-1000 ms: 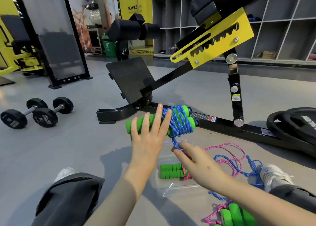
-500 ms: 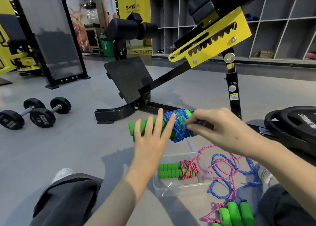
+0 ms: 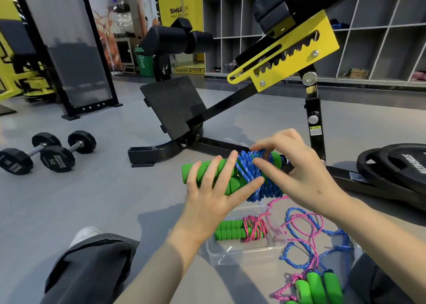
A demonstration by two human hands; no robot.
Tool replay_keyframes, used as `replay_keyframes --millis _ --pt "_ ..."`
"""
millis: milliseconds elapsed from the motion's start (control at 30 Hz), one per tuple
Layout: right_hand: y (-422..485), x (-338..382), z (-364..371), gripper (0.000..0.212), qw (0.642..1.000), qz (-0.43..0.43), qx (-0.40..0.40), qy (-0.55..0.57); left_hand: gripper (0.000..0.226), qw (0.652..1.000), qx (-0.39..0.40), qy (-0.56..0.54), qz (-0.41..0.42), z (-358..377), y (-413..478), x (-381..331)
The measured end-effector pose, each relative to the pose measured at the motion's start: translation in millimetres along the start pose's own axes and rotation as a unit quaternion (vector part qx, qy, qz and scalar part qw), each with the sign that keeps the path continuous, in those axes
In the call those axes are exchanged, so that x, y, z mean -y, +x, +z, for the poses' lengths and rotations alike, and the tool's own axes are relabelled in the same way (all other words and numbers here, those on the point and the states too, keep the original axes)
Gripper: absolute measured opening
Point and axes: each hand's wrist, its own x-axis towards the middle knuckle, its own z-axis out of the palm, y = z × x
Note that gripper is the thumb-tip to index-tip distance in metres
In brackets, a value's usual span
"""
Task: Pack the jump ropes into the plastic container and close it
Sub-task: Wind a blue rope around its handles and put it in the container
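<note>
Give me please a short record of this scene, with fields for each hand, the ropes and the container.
left hand: straight fingers lie against the green handles of the blue jump rope
right hand: pinches the blue cord wound round those handles
plastic container: on the floor, no lid on it, holds one wound pink jump rope
loose ropes: pink and blue, tangled on the floor beside the container
progress: one rope packed, container not closed
</note>
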Motion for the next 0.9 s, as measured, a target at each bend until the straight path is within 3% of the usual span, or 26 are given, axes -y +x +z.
replay_keyframes --millis 333,500,667,900 --pt "-0.4 -2.6 -0.8 0.017 0.998 0.041 -0.043 0.008 0.064 1.0 0.012 0.02 0.004 -0.7 2.8 3.5" --pt "-2.6 0.5 3.7 0.013 0.985 0.155 -0.067 0.039 0.069 0.999 0.019 0.035 0.011 0.2 0.6 2.6" --pt "-6.0 3.6 14.2 0.028 0.959 0.253 -0.125 -0.036 0.062 0.999 0.014 0.039 0.011 4.2 -0.9 1.3" --pt "-5.5 7.3 13.4 0.035 0.945 0.309 -0.097 -0.051 0.056 0.999 0.002 0.037 0.008 3.8 0.2 4.0"
